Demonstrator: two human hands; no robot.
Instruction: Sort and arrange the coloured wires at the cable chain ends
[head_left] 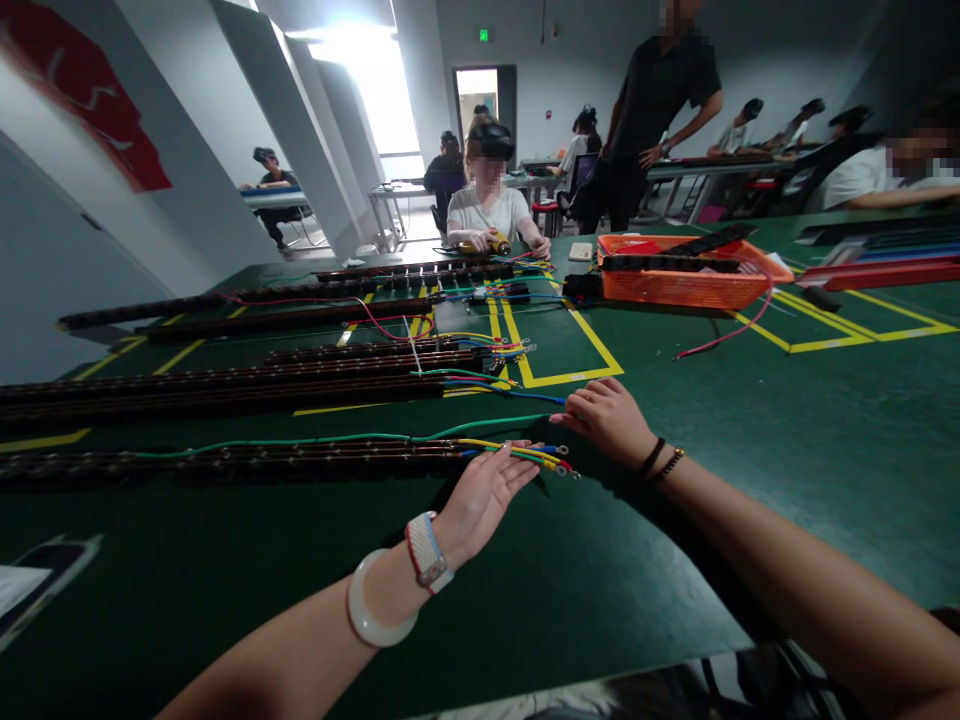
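Note:
My left hand [484, 495] lies with its fingers stretched out over the coloured wires at the right end of the nearest black cable bundle [300, 462]. Ring terminals [561, 468] on those wires stick out past my fingertips. To the right, my right hand [607, 415] is closed, its fingertips pinching the end of a long green wire [360, 437] that runs left above the bundle. A blue wire [532, 396] from the bundle behind reaches the same hand; whether it is held too, I cannot tell.
More black bundles [360, 372] lie behind on the green table [712, 450], marked with yellow tape. An orange basket [675, 287] stands at the back right. Across the table a person [487, 205] holds a yellow tool [491, 243]. A dark flat object [45, 580] lies at the left.

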